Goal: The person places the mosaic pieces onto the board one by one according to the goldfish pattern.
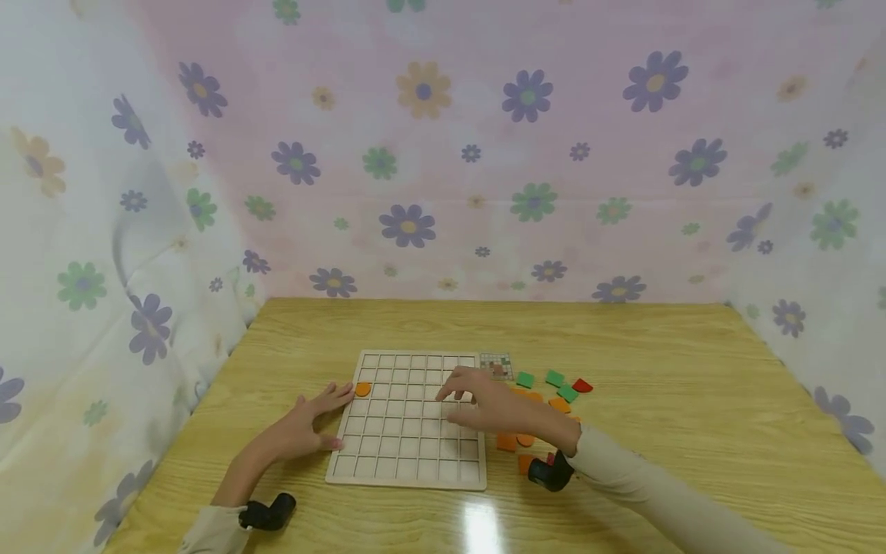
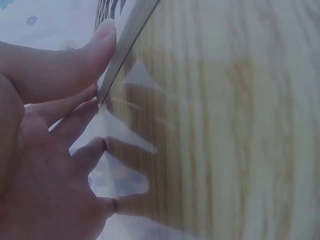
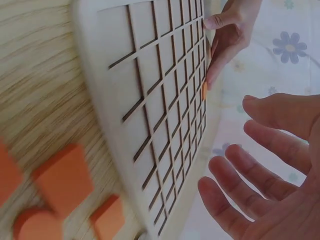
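- Cloth backdrop [image 1: 443, 181]: flower-printed, pink at the far side, paler at left and right of your workplace.
- Table [image 1: 657, 369]: wood-grain top, under everything you have laid out; a bright reflection shows at its near side.
- Board [image 1: 411, 427]: pale, divided into square cells, flat on the table in front of you, left of the loose pieces.
- Sleeves [image 1: 664, 492]: beige, one on each of your arms, entering from the near left and near right.
- Your right hand [image 1: 487, 400]: raised over the board's right part, fingers loosely bent and apart, thumb separate from them.
- Your left hand [image 1: 304, 431]: fingers and thumb spread, at the board's left edge; the thumb touches the board's side.
- Wrist cameras [image 1: 268, 512]: black, one strapped at each of your wrists.
- Card [image 1: 496, 366]: small, printed with a coloured grid, just beside the board's far right corner.
- Orange pieces [image 1: 507, 442]: several, square or round-edged, right of the board, some hidden by your right forearm.
- Green pieces [image 1: 555, 378]: three in view, right of the card.
- Red piece [image 1: 583, 385]: one, with a curved edge, just right of the green ones.
- Orange round-edged piece [image 1: 363, 389]: one, in the board's left column, toward the far side, just beside your left fingertips.
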{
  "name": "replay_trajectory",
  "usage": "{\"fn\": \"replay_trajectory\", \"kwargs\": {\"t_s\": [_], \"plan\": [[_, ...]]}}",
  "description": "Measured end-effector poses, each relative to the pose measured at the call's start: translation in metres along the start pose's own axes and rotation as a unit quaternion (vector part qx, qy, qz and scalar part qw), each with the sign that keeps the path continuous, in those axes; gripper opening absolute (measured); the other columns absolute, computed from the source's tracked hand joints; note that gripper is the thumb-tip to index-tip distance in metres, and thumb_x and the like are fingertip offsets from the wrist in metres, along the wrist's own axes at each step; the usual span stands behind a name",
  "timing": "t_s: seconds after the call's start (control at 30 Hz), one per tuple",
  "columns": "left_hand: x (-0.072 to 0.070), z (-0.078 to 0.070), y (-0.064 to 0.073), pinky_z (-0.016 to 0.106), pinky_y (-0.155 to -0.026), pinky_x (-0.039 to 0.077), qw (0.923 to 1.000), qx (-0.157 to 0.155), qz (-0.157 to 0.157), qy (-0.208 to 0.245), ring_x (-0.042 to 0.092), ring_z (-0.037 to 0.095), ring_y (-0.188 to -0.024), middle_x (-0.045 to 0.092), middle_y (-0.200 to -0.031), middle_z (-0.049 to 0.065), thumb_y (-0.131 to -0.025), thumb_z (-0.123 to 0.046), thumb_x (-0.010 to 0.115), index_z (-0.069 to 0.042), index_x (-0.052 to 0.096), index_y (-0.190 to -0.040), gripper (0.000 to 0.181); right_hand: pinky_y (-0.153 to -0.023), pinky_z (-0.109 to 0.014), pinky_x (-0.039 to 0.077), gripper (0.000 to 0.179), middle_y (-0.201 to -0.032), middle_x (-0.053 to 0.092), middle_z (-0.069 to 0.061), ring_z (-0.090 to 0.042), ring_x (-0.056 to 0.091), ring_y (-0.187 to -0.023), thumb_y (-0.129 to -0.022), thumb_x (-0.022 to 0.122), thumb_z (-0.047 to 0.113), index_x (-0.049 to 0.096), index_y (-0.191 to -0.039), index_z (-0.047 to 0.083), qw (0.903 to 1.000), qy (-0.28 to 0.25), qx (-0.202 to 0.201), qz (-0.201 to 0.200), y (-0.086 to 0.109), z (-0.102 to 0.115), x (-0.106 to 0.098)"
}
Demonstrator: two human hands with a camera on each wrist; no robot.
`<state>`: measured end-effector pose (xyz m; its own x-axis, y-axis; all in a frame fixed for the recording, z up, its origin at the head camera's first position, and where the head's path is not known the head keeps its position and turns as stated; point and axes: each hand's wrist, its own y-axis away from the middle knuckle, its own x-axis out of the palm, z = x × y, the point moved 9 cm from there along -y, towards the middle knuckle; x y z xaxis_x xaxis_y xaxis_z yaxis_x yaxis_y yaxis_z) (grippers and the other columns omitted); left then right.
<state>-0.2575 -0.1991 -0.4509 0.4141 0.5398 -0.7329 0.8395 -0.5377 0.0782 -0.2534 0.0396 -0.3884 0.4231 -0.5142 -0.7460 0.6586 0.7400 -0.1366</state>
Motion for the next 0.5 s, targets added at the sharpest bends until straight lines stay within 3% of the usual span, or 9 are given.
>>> {"fn": "replay_trajectory", "kwargs": {"t_s": [0.13, 0.33, 0.5], "plan": [[0.000, 0.000, 0.001, 0.071, -0.100, -0.011, 1.0000, -0.004, -0.003, 0.005, 0.007, 0.041, -0.141, 0.021, -0.154, 0.016, -0.080, -0.027, 0.075, -0.005, 0.033, -0.147, 0.083, -0.070, -0.034, 0.052, 0.022, -0.110, 0.058, -0.005, -0.025, 0.056, -0.091, -0.091, 0.063, 0.015, 0.067, -0.112, 0.008, 0.9996, 0.003, 0.022, -0.018, 0.019, -0.012, -0.014], [-0.001, -0.001, 0.001, 0.071, -0.100, -0.010, 1.0000, -0.005, -0.005, 0.005, 0.008, 0.041, -0.141, 0.022, -0.154, 0.017, -0.079, -0.026, 0.075, -0.005, 0.034, -0.147, 0.082, -0.064, -0.032, 0.052, 0.023, -0.122, 0.057, -0.018, -0.027, 0.057, -0.089, -0.089, 0.066, 0.013, 0.067, -0.110, 0.003, 0.9977, 0.014, 0.028, -0.061, 0.047, -0.029, -0.034], [-0.001, -0.001, 0.001, 0.071, -0.101, -0.010, 0.9999, -0.005, -0.005, 0.009, 0.008, 0.041, -0.141, 0.022, -0.154, 0.016, -0.079, -0.027, 0.076, -0.006, 0.034, -0.147, 0.083, -0.064, -0.032, 0.052, 0.023, -0.110, 0.060, -0.014, -0.027, 0.056, -0.085, -0.088, 0.067, 0.012, 0.065, -0.109, 0.002, 0.9968, 0.007, 0.035, -0.071, 0.067, -0.041, -0.043]]}}
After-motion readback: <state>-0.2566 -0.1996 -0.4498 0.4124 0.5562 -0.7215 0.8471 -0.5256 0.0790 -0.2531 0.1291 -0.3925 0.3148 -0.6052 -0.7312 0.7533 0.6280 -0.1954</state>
